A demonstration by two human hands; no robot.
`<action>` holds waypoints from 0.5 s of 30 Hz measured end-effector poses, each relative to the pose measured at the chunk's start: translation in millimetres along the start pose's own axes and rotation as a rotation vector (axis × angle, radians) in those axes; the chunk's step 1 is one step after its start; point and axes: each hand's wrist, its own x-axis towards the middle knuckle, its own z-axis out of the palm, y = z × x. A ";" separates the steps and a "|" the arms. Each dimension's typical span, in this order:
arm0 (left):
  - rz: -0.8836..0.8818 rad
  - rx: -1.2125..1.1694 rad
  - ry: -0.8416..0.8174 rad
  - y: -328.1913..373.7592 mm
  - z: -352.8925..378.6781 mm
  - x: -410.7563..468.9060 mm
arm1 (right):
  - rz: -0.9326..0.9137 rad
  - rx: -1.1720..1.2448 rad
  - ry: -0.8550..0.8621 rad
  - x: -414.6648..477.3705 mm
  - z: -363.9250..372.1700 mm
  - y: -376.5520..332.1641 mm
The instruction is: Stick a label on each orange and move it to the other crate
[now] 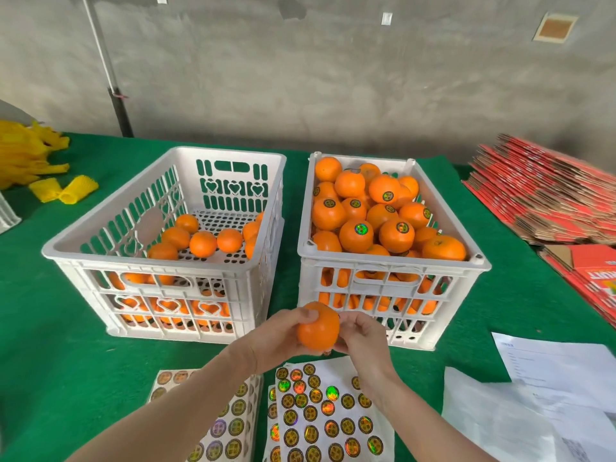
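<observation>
Orange [318,328], long axis upright, gripped by left hand [280,340], right hand [363,335].

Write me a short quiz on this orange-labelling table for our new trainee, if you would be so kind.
1. True or false: the right crate holds fewer oranges than the left crate.
2. What lies on the table just below the held orange? A) sticker sheets B) scissors C) a tape roll
3. Fill in: the labelled oranges lie in the ___ crate.

Key: 1 false; 2 A; 3 right.
</observation>
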 end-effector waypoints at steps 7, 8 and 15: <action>0.033 -0.131 0.067 3.4 -0.7 -6.5 | -0.095 -0.029 0.069 -1.8 2.5 -8.8; 0.056 -0.120 0.070 5.3 -0.9 -8.3 | -0.110 0.007 0.076 -2.5 1.3 -13.3; 0.259 -0.007 0.019 24.0 -1.5 -26.4 | -0.326 0.136 -0.186 -16.1 -11.8 -52.2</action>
